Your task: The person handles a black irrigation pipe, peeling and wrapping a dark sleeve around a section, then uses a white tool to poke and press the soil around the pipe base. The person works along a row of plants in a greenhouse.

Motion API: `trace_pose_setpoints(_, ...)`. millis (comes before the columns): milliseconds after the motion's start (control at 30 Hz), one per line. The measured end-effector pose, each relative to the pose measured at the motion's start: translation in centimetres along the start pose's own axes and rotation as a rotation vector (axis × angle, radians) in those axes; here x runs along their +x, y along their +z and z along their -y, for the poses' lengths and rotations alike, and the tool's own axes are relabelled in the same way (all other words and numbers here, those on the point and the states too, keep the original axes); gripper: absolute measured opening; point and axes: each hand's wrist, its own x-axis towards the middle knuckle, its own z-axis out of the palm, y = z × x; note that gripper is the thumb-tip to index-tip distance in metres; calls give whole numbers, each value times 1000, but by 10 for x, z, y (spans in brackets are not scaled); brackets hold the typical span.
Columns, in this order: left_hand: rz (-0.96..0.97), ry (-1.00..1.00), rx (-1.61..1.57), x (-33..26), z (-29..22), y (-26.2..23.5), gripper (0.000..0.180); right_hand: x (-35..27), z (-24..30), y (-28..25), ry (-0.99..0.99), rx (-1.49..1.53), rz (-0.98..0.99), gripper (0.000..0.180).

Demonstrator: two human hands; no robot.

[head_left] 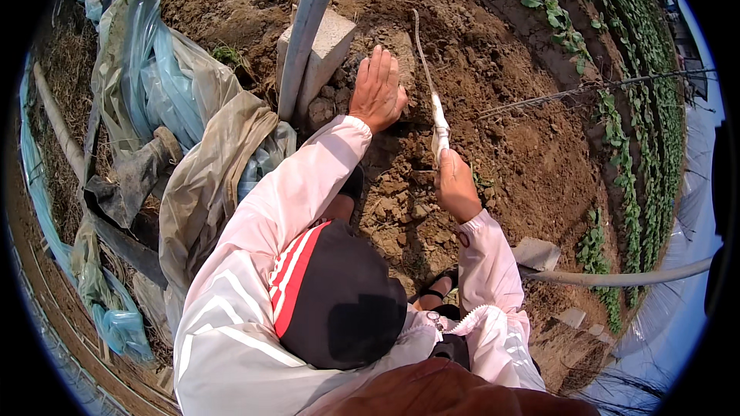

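My right hand [458,187] is closed around the white-wrapped end of a slender, slightly curved tool [441,125]. The tool's thin tip points away over the loose brown soil [501,154]. What kind of tool it is, I cannot make out. To the left, my left hand [377,91] has its fingers stretched out and holds nothing visible. It is at an earthy brick or block [401,58], beside a pale concrete block [327,46]. Whether the palm presses on the earthy block is hidden. Both arms wear pale pink sleeves.
A grey metal pole [308,27] slants up past the concrete block. Crumpled plastic sheeting [204,162] is heaped on the left. At right, another pipe [617,278] runs past a brick [537,253], and green plant rows [628,162] stretch along the far side. My bent knee [339,293] is below.
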Motion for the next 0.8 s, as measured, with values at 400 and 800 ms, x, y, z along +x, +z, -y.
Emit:
trace_pose_setpoints(400, -294, -435, -243, 68, -1, 32, 34, -13, -11, -57, 38, -226, 70, 41)
trace_pose_setpoints(800, 131, -134, 53, 52, -2, 7, 28, -118, -60, -71, 116, -285, 76, 34)
